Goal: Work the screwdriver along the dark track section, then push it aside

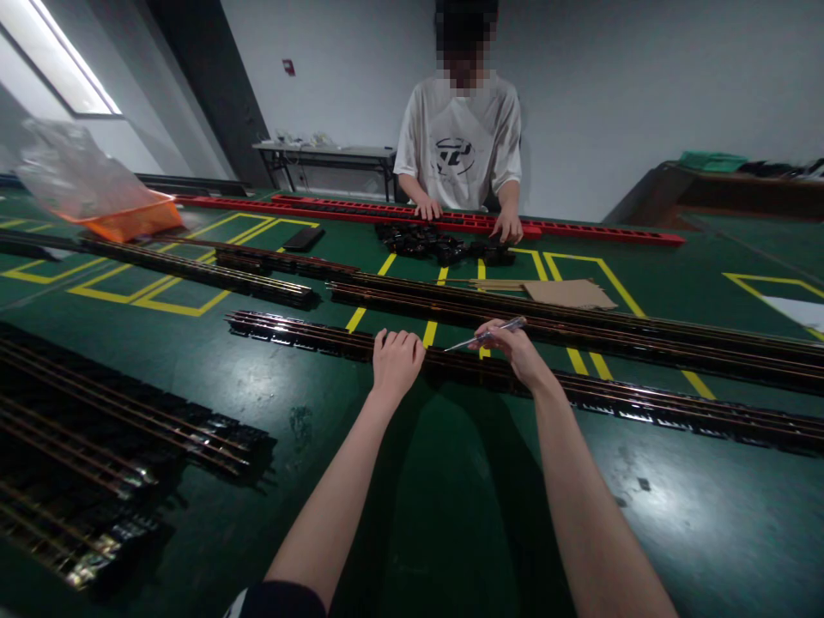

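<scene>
A long black strip with thin copper-coloured rails (289, 331) lies across the table before me. My left hand (397, 367) rests on it with the fingers curled over its far edge. Just to the right, my right hand (511, 348) is closed around a screwdriver (516, 324) with a clear handle. The screwdriver's thin metal shaft points left and down, its tip just above or at the strip near my left hand; contact cannot be made out. Behind this strip runs a second, similar black strip (579, 326).
More railed strips (129, 386) lie at left. Brown cardboard (570, 293), a dark flat object (305, 239) and an orange basket (132, 219) with plastic bags stand farther back. Opposite, a person (460, 129) handles black parts (421, 240) beside a red rail (598, 234).
</scene>
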A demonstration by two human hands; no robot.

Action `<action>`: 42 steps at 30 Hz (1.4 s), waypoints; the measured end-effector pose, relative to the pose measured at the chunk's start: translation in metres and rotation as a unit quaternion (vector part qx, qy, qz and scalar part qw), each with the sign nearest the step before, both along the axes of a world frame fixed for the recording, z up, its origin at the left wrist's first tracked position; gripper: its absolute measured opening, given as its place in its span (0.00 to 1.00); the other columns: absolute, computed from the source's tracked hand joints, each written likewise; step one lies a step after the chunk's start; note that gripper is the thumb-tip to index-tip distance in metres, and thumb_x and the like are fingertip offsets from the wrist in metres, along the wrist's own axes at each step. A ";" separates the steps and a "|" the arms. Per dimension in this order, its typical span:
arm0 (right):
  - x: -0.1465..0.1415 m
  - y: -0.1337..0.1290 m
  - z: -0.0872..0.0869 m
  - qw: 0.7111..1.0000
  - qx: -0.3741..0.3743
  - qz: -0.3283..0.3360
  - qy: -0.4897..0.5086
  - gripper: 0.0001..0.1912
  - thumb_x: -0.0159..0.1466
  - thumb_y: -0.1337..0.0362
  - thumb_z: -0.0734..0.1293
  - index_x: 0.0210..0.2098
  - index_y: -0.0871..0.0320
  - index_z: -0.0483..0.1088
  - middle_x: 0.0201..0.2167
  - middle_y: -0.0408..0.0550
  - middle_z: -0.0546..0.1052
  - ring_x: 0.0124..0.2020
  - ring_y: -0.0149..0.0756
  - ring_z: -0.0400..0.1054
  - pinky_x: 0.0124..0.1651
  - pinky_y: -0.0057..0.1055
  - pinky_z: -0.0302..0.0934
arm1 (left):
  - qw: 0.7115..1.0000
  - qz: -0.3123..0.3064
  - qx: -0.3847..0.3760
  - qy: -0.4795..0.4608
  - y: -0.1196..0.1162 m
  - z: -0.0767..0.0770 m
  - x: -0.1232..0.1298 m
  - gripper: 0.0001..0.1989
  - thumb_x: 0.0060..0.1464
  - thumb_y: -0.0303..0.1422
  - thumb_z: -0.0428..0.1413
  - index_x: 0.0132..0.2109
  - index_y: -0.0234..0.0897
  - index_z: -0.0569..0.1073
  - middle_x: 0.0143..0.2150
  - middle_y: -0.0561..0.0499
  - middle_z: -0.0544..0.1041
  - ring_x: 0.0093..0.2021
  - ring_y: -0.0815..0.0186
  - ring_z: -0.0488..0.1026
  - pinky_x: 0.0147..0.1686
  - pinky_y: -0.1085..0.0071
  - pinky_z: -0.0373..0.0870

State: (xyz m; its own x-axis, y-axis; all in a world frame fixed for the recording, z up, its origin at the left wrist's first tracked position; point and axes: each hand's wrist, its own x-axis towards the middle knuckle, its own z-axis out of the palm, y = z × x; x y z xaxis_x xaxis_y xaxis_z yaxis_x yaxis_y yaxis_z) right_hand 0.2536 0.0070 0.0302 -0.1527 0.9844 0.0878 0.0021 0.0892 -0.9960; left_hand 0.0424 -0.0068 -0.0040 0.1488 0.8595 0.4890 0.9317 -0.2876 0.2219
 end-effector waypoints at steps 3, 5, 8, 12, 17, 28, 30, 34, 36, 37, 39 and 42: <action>0.000 0.000 0.000 1.000 0.000 0.000 -0.001 0.11 0.54 0.54 0.66 0.27 0.56 0.72 0.25 0.45 0.78 0.32 0.40 0.73 0.42 0.36 0.61 | 1.000 0.013 -0.005 -0.002 0.001 0.001 -0.004 0.15 0.61 0.32 0.43 0.36 0.39 0.74 0.37 0.47 0.78 0.41 0.59 0.72 0.55 0.57 0.55; 0.001 0.000 0.000 1.000 -0.003 0.000 -0.002 0.11 0.54 0.54 0.66 0.27 0.56 0.72 0.25 0.45 0.78 0.31 0.40 0.73 0.41 0.36 0.61 | 1.000 0.016 -0.007 -0.006 0.001 0.002 -0.006 0.16 0.61 0.32 0.42 0.36 0.39 0.74 0.37 0.47 0.78 0.41 0.59 0.72 0.55 0.57 0.55; 0.004 -0.001 0.002 1.000 -0.010 -0.005 -0.010 0.11 0.54 0.55 0.66 0.27 0.56 0.72 0.25 0.46 0.78 0.31 0.39 0.73 0.40 0.35 0.60 | 1.000 0.016 -0.010 -0.018 0.001 0.002 -0.009 0.16 0.61 0.31 0.42 0.36 0.39 0.74 0.38 0.47 0.79 0.41 0.60 0.72 0.55 0.57 0.55; 0.008 -0.002 0.002 1.000 -0.013 -0.014 -0.008 0.10 0.53 0.55 0.66 0.26 0.56 0.72 0.24 0.45 0.78 0.31 0.39 0.72 0.40 0.35 0.60 | 1.000 0.019 -0.006 -0.024 0.001 0.001 -0.012 0.16 0.61 0.31 0.42 0.36 0.38 0.74 0.39 0.48 0.79 0.41 0.60 0.72 0.54 0.57 0.55; 0.014 -0.002 0.000 1.000 -0.006 -0.021 -0.001 0.10 0.53 0.56 0.66 0.26 0.56 0.73 0.24 0.45 0.78 0.31 0.40 0.72 0.41 0.35 0.61 | 1.000 0.019 -0.007 -0.021 0.002 0.000 -0.013 0.16 0.61 0.32 0.42 0.37 0.38 0.74 0.39 0.48 0.79 0.42 0.60 0.72 0.54 0.58 0.54; 0.021 0.000 -0.003 0.999 0.006 -0.038 0.006 0.09 0.52 0.58 0.65 0.24 0.56 0.73 0.24 0.45 0.76 0.31 0.39 0.71 0.38 0.34 0.60 | 1.000 0.028 0.001 -0.005 0.002 -0.001 -0.012 0.15 0.61 0.31 0.43 0.36 0.37 0.74 0.39 0.48 0.79 0.41 0.61 0.72 0.52 0.59 0.54; 0.023 -0.001 -0.002 0.999 0.008 -0.038 0.004 0.09 0.52 0.58 0.65 0.24 0.56 0.73 0.24 0.45 0.76 0.31 0.39 0.71 0.38 0.34 0.60 | 1.000 0.027 0.003 -0.006 0.002 -0.002 -0.012 0.15 0.61 0.31 0.43 0.37 0.37 0.74 0.39 0.49 0.79 0.41 0.61 0.72 0.52 0.59 0.54; 0.026 -0.002 -0.002 0.999 0.012 -0.038 0.006 0.10 0.53 0.57 0.65 0.24 0.56 0.72 0.23 0.45 0.76 0.30 0.39 0.70 0.38 0.34 0.60 | 1.000 0.023 0.013 -0.005 0.003 -0.005 -0.013 0.15 0.61 0.31 0.43 0.37 0.38 0.74 0.38 0.48 0.79 0.41 0.61 0.72 0.51 0.59 0.54; 0.027 -0.002 -0.002 0.999 0.015 -0.034 0.006 0.10 0.54 0.57 0.64 0.24 0.56 0.72 0.23 0.45 0.76 0.30 0.39 0.70 0.38 0.34 0.60 | 1.000 0.022 0.017 -0.004 0.004 -0.005 -0.014 0.15 0.61 0.31 0.43 0.36 0.38 0.74 0.38 0.48 0.79 0.41 0.61 0.72 0.51 0.59 0.54; 0.027 -0.002 -0.002 0.999 0.016 -0.033 0.006 0.10 0.54 0.58 0.64 0.24 0.56 0.72 0.23 0.45 0.76 0.30 0.39 0.70 0.37 0.34 0.60 | 1.000 0.022 0.017 -0.005 0.004 -0.005 -0.014 0.15 0.61 0.31 0.43 0.36 0.38 0.74 0.38 0.49 0.79 0.41 0.61 0.72 0.51 0.59 0.54; 0.026 -0.002 -0.002 0.999 0.016 -0.032 0.006 0.09 0.54 0.58 0.64 0.24 0.56 0.72 0.24 0.45 0.76 0.30 0.39 0.70 0.37 0.34 0.60 | 1.000 0.021 0.016 -0.006 0.004 -0.005 -0.014 0.15 0.62 0.31 0.43 0.36 0.38 0.74 0.38 0.49 0.79 0.41 0.61 0.72 0.51 0.59 0.54; 0.025 -0.002 -0.002 0.999 0.012 -0.030 0.007 0.10 0.54 0.57 0.65 0.24 0.57 0.72 0.24 0.45 0.76 0.30 0.38 0.70 0.38 0.34 0.60 | 1.000 0.018 0.016 -0.006 0.003 -0.004 -0.014 0.15 0.62 0.31 0.43 0.36 0.38 0.74 0.38 0.49 0.79 0.40 0.61 0.72 0.51 0.59 0.55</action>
